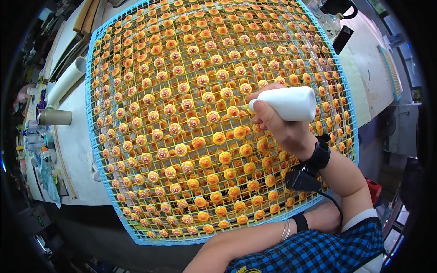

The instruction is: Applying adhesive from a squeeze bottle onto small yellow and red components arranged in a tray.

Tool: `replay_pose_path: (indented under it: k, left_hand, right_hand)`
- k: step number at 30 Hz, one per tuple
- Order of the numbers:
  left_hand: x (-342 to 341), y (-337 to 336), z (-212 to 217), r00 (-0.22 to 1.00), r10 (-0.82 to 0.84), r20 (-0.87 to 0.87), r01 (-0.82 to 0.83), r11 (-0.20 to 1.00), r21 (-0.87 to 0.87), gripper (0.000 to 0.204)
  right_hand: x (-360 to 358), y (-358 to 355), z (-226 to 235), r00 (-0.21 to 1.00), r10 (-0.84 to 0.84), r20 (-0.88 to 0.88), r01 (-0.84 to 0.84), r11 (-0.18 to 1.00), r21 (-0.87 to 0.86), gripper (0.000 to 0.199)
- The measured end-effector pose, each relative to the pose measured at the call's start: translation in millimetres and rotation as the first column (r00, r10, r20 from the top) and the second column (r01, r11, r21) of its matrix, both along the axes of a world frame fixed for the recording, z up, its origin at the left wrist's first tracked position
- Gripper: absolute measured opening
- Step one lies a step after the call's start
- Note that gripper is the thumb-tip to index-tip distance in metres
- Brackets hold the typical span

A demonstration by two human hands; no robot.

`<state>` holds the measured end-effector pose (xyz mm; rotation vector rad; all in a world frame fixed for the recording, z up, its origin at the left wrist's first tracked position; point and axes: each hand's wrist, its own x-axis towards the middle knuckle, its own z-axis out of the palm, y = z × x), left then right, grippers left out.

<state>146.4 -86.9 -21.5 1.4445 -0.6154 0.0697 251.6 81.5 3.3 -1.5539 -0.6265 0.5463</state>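
Note:
My right hand point(291, 132) is wrapped around a white squeeze bottle point(293, 102), tilted sideways with its narrow tip toward the left. The tip is close to an orange-and-yellow flower-shaped piece point(232, 112); whether it touches cannot be made out. Many such flowers sit in rows on a yellow mesh rack point(152, 182) with a light blue border. Flowers toward the left and middle carry shiny, pale dots at their centres, while those nearer my body look plain orange. My left hand point(325, 216) lies at the rack's near edge, partly behind my right arm, its fingers hidden.
A black device point(302, 180) with a cable hangs by my right wrist over the rack. On the left stand a white roll point(68, 79) and a grey-green cylinder point(54, 117). A black mug point(339, 8) and a phone-like black object point(342, 39) are at the far right.

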Motion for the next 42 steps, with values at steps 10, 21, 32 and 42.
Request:
replay_pose_path:
  k: [10, 21, 32, 42]
  left_hand:
    - [-1.8, -6.8, -4.6, 1.000, -0.030, 0.002, 0.030, 0.999, 0.011, 0.015]
    - [-0.6, -4.5, -4.2, 0.996, -0.085, -0.016, 0.086, 0.994, 0.061, 0.018]
    - [-1.3, -4.2, -4.0, 0.998, -0.064, -0.024, 0.066, 0.995, 0.072, 0.018]
    - [-2.3, -4.2, -3.4, 0.998, -0.035, -0.043, 0.038, 0.997, 0.071, 0.019]
  right_hand:
    - [-2.2, 0.8, 4.3, 0.997, 0.072, -0.034, -0.071, 0.997, 0.037, 0.011]
    - [-0.8, 2.0, 2.4, 0.993, 0.118, 0.001, -0.118, 0.993, -0.013, 0.009]
    - [-0.8, 2.4, -0.8, 0.995, 0.096, 0.010, -0.095, 0.995, -0.026, 0.010]
    - [-1.7, 2.5, 0.6, 0.998, 0.049, -0.032, -0.049, 0.999, 0.001, 0.009]
